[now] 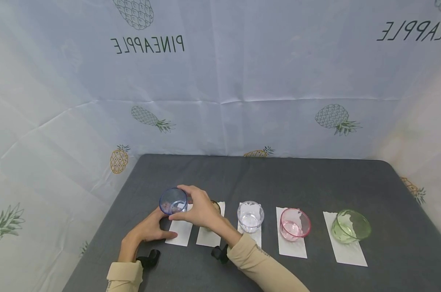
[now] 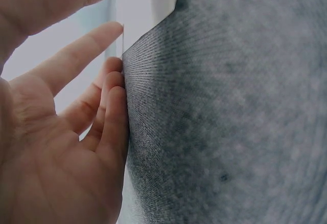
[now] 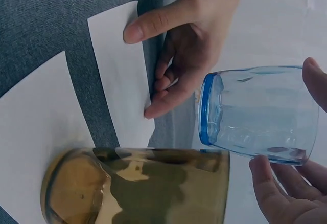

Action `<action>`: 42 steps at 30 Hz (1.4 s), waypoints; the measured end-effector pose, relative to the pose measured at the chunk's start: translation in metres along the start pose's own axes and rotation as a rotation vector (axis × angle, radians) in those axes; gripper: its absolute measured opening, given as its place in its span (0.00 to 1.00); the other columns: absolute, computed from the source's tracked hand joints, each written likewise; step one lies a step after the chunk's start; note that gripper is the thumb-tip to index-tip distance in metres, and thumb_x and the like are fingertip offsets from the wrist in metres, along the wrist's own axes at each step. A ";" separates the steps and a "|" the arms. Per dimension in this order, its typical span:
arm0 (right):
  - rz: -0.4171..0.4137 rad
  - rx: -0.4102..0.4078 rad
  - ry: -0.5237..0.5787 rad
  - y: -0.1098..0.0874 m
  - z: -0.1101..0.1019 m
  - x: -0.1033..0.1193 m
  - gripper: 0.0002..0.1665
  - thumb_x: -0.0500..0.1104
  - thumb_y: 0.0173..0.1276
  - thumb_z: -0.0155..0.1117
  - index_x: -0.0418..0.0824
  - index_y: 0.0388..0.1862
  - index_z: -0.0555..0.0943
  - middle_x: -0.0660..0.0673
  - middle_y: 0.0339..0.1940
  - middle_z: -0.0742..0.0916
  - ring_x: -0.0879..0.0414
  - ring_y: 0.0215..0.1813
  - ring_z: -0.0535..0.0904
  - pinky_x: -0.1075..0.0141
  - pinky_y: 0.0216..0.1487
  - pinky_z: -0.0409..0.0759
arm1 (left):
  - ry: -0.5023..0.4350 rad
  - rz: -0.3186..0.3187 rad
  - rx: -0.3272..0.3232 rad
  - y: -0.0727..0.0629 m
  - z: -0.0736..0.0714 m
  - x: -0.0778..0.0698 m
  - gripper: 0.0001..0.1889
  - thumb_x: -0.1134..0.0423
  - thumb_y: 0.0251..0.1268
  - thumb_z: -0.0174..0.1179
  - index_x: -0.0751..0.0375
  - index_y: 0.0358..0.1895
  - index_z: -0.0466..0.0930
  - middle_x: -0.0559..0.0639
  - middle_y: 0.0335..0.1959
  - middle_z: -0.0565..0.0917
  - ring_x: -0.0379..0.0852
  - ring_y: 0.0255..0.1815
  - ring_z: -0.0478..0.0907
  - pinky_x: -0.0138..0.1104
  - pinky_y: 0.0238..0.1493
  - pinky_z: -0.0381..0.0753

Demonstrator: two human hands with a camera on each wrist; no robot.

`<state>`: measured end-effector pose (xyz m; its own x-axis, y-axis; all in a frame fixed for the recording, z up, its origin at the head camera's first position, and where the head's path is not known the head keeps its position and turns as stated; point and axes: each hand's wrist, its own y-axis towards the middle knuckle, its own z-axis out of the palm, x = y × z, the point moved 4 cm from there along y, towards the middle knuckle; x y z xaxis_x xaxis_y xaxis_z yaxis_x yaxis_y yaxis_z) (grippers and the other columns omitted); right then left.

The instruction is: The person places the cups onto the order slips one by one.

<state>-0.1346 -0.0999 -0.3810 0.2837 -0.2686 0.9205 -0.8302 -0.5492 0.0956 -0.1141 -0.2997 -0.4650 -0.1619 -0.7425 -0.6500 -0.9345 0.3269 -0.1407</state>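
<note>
A clear blue glass (image 1: 173, 200) is held up off the table in my right hand (image 1: 204, 209), thumb and fingers gripping it near the rim. In the right wrist view the blue glass (image 3: 260, 114) has its thick blue base toward the table. My left hand (image 1: 149, 227) rests at the leftmost white paper strip (image 1: 180, 233), thumb and fingers spread along its edges. The left wrist view shows the left palm (image 2: 56, 168), with relaxed fingers against the grey cloth. An amber glass (image 3: 138, 188) stands on the neighbouring strip, mostly hidden behind my right hand in the head view.
To the right, a clear glass (image 1: 250, 217), a pink glass (image 1: 295, 225) and a green glass (image 1: 351, 227) each stand on a white paper strip. Grey cloth (image 1: 271, 178) covers the table. A pineapple-print curtain (image 1: 224, 81) hangs behind and at both sides.
</note>
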 end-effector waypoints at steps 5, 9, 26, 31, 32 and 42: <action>-0.001 0.016 -0.104 -0.001 0.006 -0.002 0.49 0.48 0.54 0.84 0.42 0.74 0.73 0.42 0.67 0.82 0.44 0.64 0.79 0.61 0.58 0.83 | -0.018 0.007 -0.005 -0.001 0.001 0.001 0.58 0.52 0.46 0.81 0.60 0.79 0.55 0.66 0.78 0.64 0.71 0.78 0.60 0.67 0.74 0.59; -0.018 0.030 -0.153 -0.002 0.009 -0.004 0.49 0.49 0.55 0.83 0.42 0.74 0.73 0.41 0.68 0.82 0.45 0.65 0.78 0.63 0.58 0.81 | -0.019 0.009 -0.011 -0.001 0.001 0.003 0.56 0.52 0.46 0.81 0.63 0.78 0.58 0.67 0.76 0.67 0.72 0.76 0.63 0.67 0.72 0.61; -0.056 0.041 -0.247 0.001 0.017 -0.013 0.48 0.50 0.55 0.83 0.36 0.72 0.73 0.39 0.64 0.82 0.45 0.62 0.79 0.60 0.60 0.80 | -0.027 -0.048 -0.010 -0.001 0.001 0.004 0.58 0.51 0.45 0.81 0.66 0.78 0.55 0.67 0.76 0.67 0.69 0.77 0.64 0.67 0.73 0.60; -0.057 0.068 -0.343 0.004 0.020 -0.013 0.49 0.52 0.56 0.83 0.36 0.72 0.73 0.40 0.64 0.82 0.46 0.65 0.79 0.58 0.64 0.80 | -0.016 -0.078 -0.011 -0.001 0.000 0.004 0.56 0.51 0.44 0.81 0.66 0.76 0.59 0.67 0.74 0.68 0.69 0.76 0.65 0.66 0.73 0.61; -0.061 0.076 -0.366 0.005 0.021 -0.013 0.49 0.52 0.56 0.82 0.36 0.72 0.73 0.40 0.65 0.82 0.47 0.65 0.79 0.58 0.64 0.79 | -0.015 -0.082 -0.011 -0.001 0.000 0.004 0.54 0.52 0.44 0.81 0.66 0.75 0.61 0.67 0.73 0.69 0.69 0.75 0.66 0.66 0.73 0.62; -0.064 0.139 -0.541 0.010 0.024 -0.008 0.49 0.56 0.55 0.82 0.37 0.71 0.75 0.42 0.65 0.83 0.50 0.66 0.80 0.57 0.63 0.80 | -0.015 -0.093 -0.010 0.000 0.001 0.006 0.51 0.51 0.44 0.81 0.62 0.72 0.64 0.65 0.69 0.72 0.67 0.71 0.71 0.66 0.69 0.67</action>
<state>-0.1338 -0.1224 -0.3969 0.5675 -0.5787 0.5857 -0.7424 -0.6673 0.0600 -0.1144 -0.3035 -0.4694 -0.0696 -0.7607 -0.6454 -0.9484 0.2511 -0.1936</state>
